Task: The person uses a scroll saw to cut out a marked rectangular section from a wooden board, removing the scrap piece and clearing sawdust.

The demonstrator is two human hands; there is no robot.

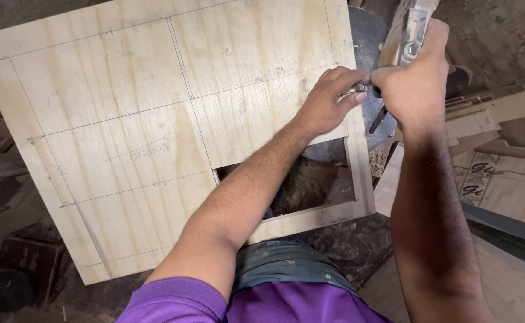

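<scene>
A large pale plywood sheet with pencil lines lies in front of me, a rectangular hole cut out near its right edge. My left hand rests on the sheet's right part, its fingertips pinching a small metal piece beside the tool. My right hand is closed around the handle of a metal and wood hand tool that stands at the sheet's right edge. A thin dark blade or rod hangs below that hand.
A round grey disc lies under the sheet's right edge. Stacked wood offcuts and boards sit at the right, one printed board below them. Dark dusty floor and scraps lie at the lower left.
</scene>
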